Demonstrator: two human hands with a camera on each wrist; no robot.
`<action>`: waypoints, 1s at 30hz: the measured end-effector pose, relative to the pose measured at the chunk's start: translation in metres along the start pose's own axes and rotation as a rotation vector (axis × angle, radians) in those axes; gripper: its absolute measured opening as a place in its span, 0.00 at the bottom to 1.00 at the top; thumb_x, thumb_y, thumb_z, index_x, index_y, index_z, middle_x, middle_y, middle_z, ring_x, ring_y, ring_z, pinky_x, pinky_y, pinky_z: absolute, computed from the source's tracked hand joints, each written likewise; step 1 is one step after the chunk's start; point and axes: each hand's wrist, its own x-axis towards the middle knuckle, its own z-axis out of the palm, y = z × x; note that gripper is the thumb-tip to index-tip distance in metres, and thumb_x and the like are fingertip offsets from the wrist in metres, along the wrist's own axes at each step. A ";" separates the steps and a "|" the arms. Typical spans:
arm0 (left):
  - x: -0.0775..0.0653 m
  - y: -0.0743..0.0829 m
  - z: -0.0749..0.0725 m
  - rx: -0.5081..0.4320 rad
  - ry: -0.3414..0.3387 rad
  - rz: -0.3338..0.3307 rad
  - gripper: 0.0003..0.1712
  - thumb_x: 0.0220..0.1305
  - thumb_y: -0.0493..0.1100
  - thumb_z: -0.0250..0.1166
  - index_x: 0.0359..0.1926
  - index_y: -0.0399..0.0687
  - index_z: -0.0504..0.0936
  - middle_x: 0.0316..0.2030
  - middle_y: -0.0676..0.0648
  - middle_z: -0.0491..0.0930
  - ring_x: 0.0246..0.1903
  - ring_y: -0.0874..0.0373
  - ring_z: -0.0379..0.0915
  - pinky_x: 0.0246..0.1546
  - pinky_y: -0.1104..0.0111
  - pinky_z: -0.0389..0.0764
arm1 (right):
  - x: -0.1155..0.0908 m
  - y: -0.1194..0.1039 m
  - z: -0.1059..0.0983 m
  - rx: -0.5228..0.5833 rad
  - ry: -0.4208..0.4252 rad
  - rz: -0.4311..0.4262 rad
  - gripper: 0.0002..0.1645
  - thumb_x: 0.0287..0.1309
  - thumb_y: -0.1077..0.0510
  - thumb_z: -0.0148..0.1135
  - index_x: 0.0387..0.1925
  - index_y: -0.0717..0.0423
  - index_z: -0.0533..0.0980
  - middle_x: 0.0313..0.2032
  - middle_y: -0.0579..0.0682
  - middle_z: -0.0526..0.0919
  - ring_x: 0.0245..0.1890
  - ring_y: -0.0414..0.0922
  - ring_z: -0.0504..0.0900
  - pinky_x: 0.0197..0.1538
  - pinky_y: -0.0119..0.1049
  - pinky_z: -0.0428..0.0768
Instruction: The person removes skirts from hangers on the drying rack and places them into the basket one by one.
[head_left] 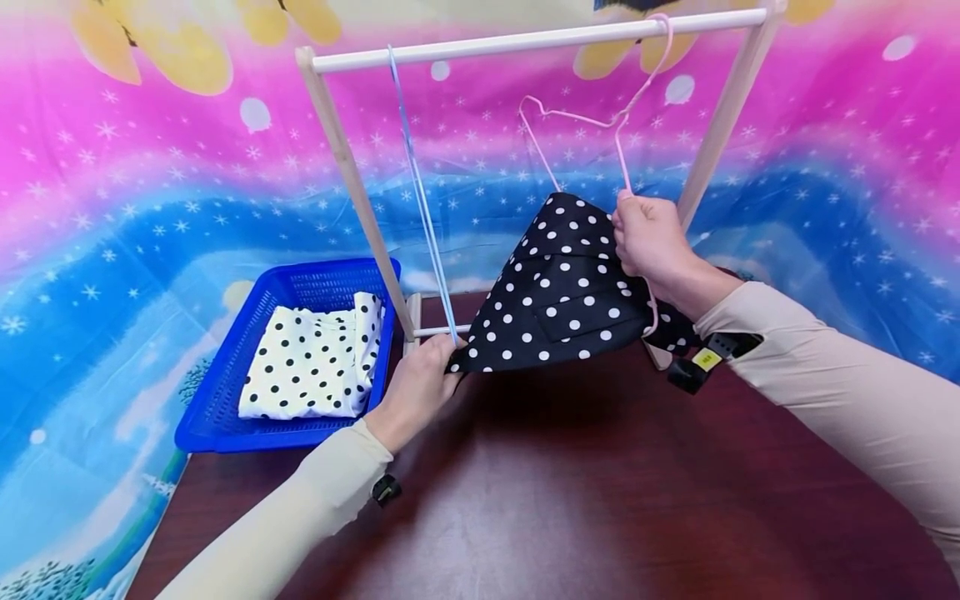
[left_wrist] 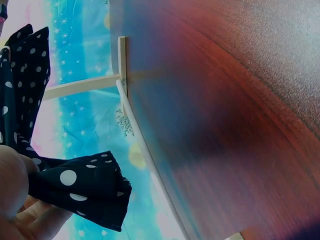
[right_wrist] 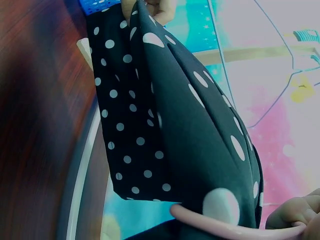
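A black garment with white polka dots [head_left: 555,283] is draped over the lower part of a pink hanger [head_left: 626,117], whose hook hangs on the rack's top rail. My right hand [head_left: 656,237] grips the side of this hanger. In the right wrist view, the pink bar [right_wrist: 235,227] crosses the cloth near my fingers. My left hand [head_left: 423,375] pinches the garment's lower left corner and pulls it out to the side. In the left wrist view, a gathered end of the cloth [left_wrist: 82,187] sticks out past the thumb. Whether the garment is trousers or something else, I cannot tell.
A wooden rack [head_left: 525,42] stands on the dark red-brown table [head_left: 540,500]. On its left, a thin blue hanger [head_left: 420,183] hangs close to my left hand. A blue basket [head_left: 217,400] holds a folded white cloth with black dots [head_left: 311,367]. Patterned fabric hangs behind.
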 end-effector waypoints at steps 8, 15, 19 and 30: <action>0.004 -0.005 -0.004 0.004 0.004 -0.006 0.13 0.55 0.33 0.75 0.40 0.41 0.81 0.38 0.42 0.87 0.39 0.48 0.86 0.41 0.55 0.85 | 0.001 0.000 -0.002 -0.033 -0.010 -0.008 0.30 0.79 0.41 0.37 0.21 0.53 0.64 0.08 0.38 0.57 0.08 0.35 0.53 0.14 0.30 0.51; 0.004 -0.009 -0.007 -0.033 -0.026 -0.030 0.13 0.56 0.31 0.73 0.42 0.42 0.82 0.42 0.43 0.88 0.43 0.50 0.85 0.46 0.57 0.85 | 0.001 0.001 -0.002 -0.050 -0.013 -0.015 0.31 0.79 0.42 0.37 0.20 0.53 0.64 0.08 0.38 0.57 0.08 0.35 0.53 0.14 0.30 0.51; 0.004 -0.009 -0.009 -0.048 -0.016 -0.030 0.13 0.56 0.31 0.73 0.43 0.42 0.83 0.39 0.45 0.86 0.40 0.52 0.84 0.44 0.59 0.85 | 0.001 0.001 -0.003 -0.062 -0.016 -0.019 0.32 0.79 0.41 0.36 0.19 0.53 0.63 0.08 0.38 0.57 0.08 0.35 0.52 0.14 0.30 0.51; 0.005 -0.009 -0.011 -0.015 0.008 -0.022 0.12 0.56 0.31 0.73 0.41 0.42 0.83 0.36 0.45 0.85 0.35 0.54 0.83 0.41 0.59 0.85 | 0.001 0.001 -0.007 -0.073 -0.030 -0.026 0.32 0.79 0.42 0.36 0.18 0.52 0.62 0.08 0.39 0.56 0.08 0.35 0.52 0.14 0.32 0.50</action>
